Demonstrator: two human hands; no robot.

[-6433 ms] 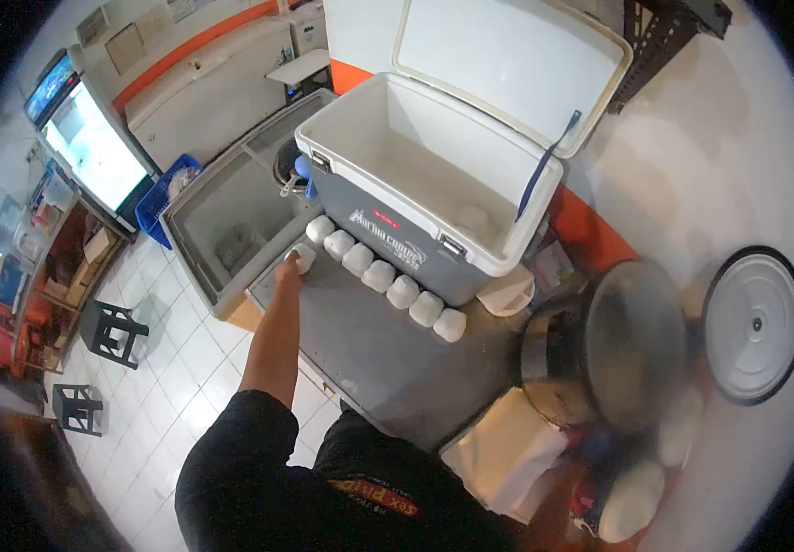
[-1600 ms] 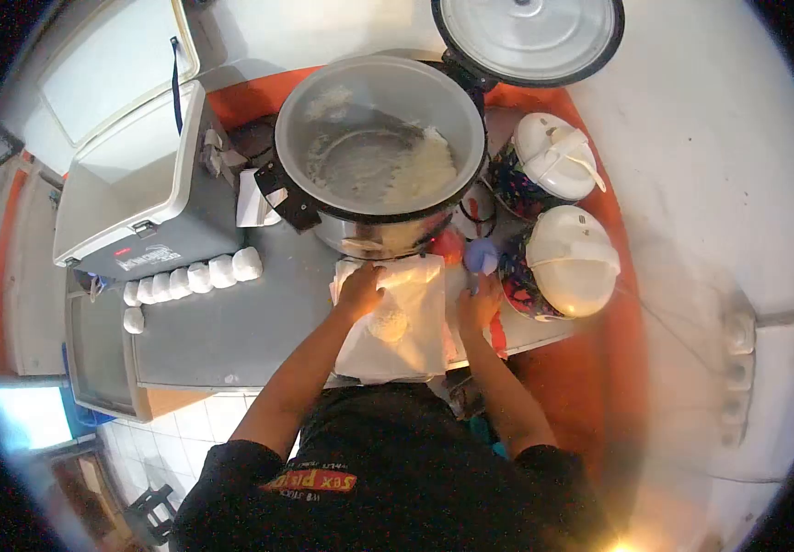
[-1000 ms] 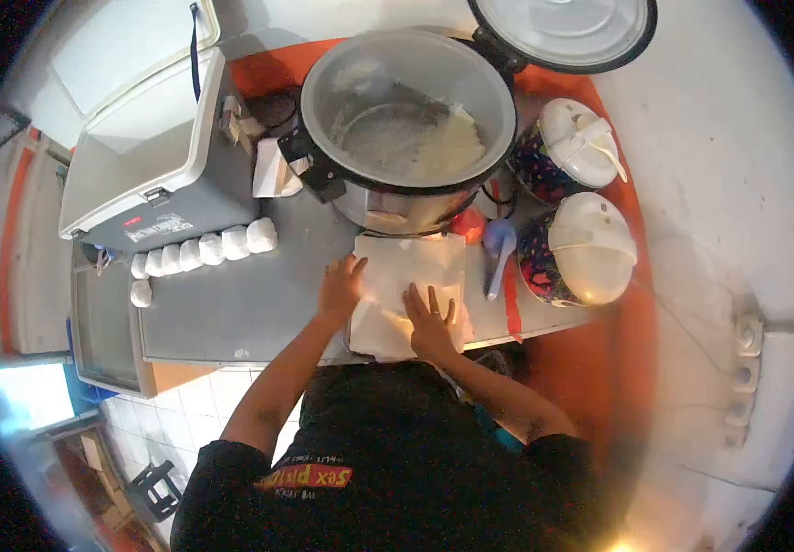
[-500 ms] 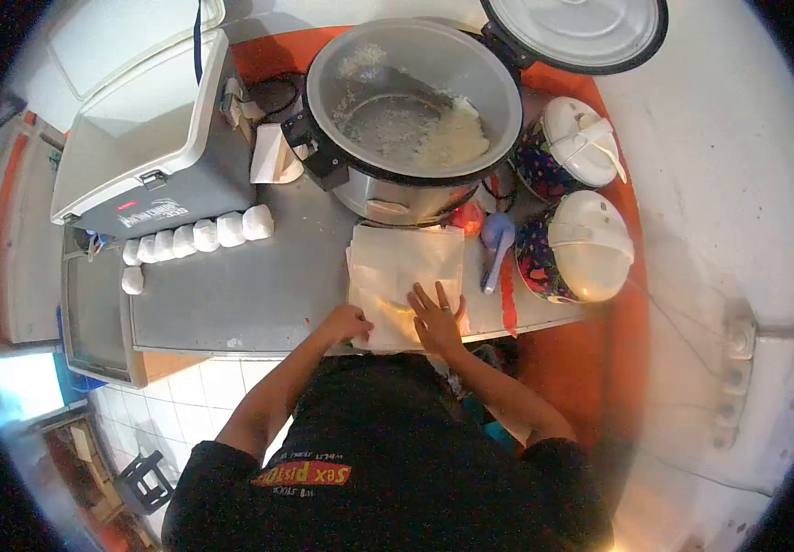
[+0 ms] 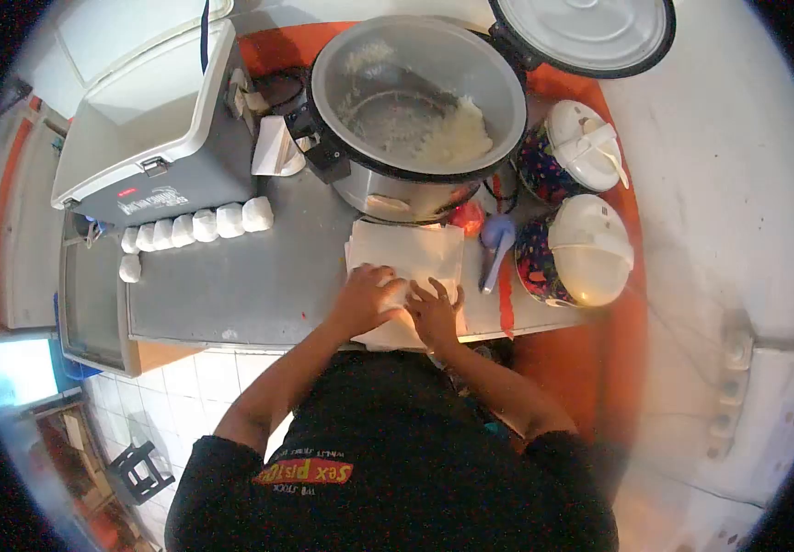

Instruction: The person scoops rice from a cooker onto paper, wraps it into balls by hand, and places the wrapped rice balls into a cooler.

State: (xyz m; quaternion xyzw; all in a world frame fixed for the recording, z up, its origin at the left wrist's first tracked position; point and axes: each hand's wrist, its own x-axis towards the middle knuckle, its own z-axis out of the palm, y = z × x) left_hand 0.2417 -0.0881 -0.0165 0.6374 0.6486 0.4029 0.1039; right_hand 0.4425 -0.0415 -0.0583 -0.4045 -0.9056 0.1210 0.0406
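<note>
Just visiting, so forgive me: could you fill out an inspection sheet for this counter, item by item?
Surface: grey counter, mostly bare at the left.
Job's things: stack of white paper sheets under both hands; open rice cooker with rice on one side.
Clutter: row of white wrapped parcels; open grey cooler box; two lidded patterned pots; blue scoop.
Hands: left hand and right hand pressed on the paper.
Cables: dark cord beside the cooker, unclear.
Surroundings: white tiled floor, orange wall edge.
</note>
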